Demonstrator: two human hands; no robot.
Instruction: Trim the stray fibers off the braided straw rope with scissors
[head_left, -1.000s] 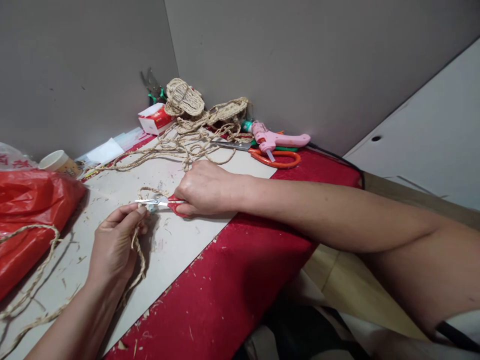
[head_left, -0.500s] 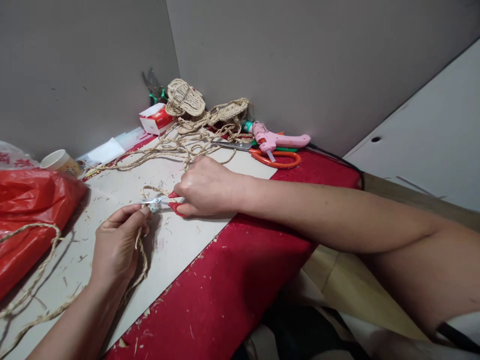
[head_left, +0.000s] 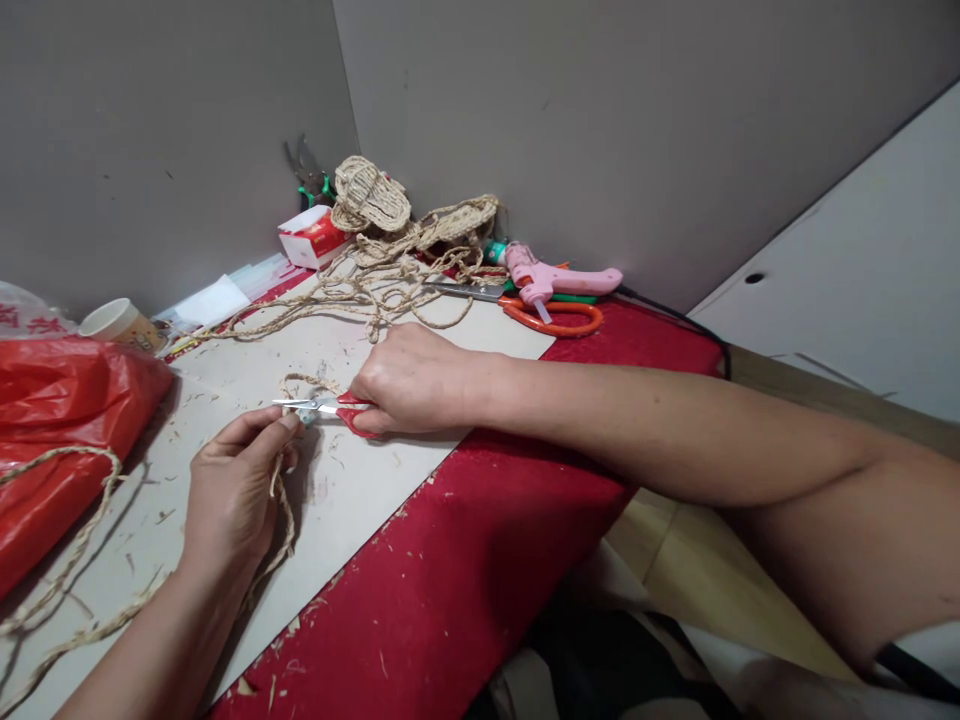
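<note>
Scissors point(head_left: 322, 406) gripped in my right hand point(head_left: 409, 375), cord point(head_left: 282, 510) pinched in my left hand point(head_left: 236, 480)

My left fingertips point(head_left: 285, 426) hide whether the blades point(head_left: 289, 403) touch cord above the counter point(head_left: 420, 600); my right arm point(head_left: 622, 420) stretches across.

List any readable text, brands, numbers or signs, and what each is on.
Nothing legible enough to quote.
Clear bag: red characters, too blurred to read.
Box: print on red side, too small.
Cup: printed marks, too small to tell if lettering.
</note>
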